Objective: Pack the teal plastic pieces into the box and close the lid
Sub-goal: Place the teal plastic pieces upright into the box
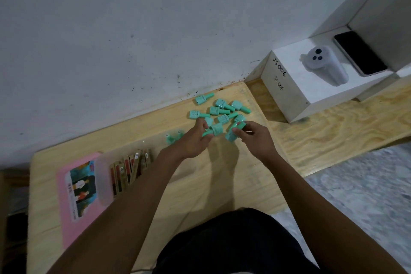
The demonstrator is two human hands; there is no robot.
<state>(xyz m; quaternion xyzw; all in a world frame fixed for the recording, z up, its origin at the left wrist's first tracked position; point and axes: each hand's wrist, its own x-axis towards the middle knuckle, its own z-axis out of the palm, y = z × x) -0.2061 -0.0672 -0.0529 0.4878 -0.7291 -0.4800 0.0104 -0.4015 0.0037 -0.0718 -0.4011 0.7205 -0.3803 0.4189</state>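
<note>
The teal pieces (219, 110) are lying in a loose scatter at the far edge of the wooden table (222, 180), close under the grey wall (111, 40); each is looking like a little bottle, with a squarish body, a narrower round stem and faint print on its side; the left hand (193, 142) is curling its fingers round one piece (214, 129), stem pointing left, while the right hand (255, 140) is pinching another piece (231, 135) at the near rim of the heap, and may be holding more than one, though I cannot tell; two further teal shapes (171, 138) are showing blurred just left of the left hand; a clear box (104, 176) is sitting well to the left, holding a row of brownish strips (129, 171) standing on edge, with a pink panel (66, 207) bearing a printed picture lying flat against its left side; off to the right a white carton (289, 95) marked in pen is carrying a pale grey device (324, 66) and a dark phone (358, 53); both forearms are reaching across the bare middle of the table
</note>
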